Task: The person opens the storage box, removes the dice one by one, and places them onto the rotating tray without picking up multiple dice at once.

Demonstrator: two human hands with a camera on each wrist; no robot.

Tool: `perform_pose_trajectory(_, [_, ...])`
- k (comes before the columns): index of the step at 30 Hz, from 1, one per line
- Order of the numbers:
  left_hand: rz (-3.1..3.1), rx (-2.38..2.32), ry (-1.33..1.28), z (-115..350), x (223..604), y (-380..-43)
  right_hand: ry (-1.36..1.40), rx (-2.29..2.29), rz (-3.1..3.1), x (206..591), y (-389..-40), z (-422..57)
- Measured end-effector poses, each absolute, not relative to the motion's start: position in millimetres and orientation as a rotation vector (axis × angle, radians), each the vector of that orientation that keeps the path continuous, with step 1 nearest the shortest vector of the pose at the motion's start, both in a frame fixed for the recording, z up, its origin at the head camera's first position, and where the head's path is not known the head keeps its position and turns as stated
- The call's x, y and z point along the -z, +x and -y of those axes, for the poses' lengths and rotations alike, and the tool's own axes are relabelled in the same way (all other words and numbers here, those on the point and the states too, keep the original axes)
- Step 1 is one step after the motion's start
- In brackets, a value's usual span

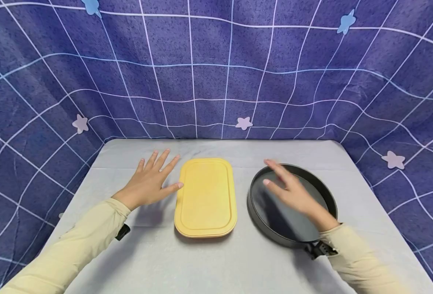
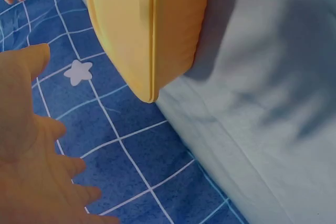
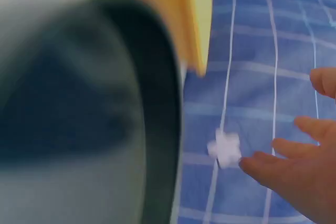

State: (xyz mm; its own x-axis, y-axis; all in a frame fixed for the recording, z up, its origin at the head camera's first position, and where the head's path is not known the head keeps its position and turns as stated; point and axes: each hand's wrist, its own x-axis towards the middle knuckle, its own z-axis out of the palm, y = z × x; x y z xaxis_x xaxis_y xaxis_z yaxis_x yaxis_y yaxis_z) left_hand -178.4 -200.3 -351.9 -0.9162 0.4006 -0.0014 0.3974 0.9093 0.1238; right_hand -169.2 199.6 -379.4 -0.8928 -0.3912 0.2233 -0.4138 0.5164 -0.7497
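Observation:
A yellow rectangular lidded container (image 1: 205,198) lies in the middle of the table, its side wall (image 2: 181,24) showing ridges in the left wrist view. To its left, my left hand (image 1: 148,183) is held above the table with fingers spread, the thumb tip overlapping the container's edge in the head view. On the right sits a round dark baking pan (image 1: 312,220) with a low wall. Over it hovers my right hand (image 1: 293,192), fingers extended and holding nothing. Part of the pan's inside is hidden by that hand and its shadow.
A pale cloth covers the table (image 1: 157,261). Behind it and along both sides hangs a blue curtain (image 1: 209,81) with a white grid and star shapes. Each wrist wears a small black camera mount (image 1: 321,249).

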Motion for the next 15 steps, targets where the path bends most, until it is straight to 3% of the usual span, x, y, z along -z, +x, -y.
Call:
perform_pose_trajectory(8, [-3.029,-0.189,0.647,199.7,357.3,-174.4,0.503,-2.312,2.751,399.8,-150.1,-151.4])
perform_pose_trajectory(15, [-3.031,-0.188,0.645,201.4,363.0,-171.6,0.196,-2.709,2.566,411.2,-136.4,-128.0])
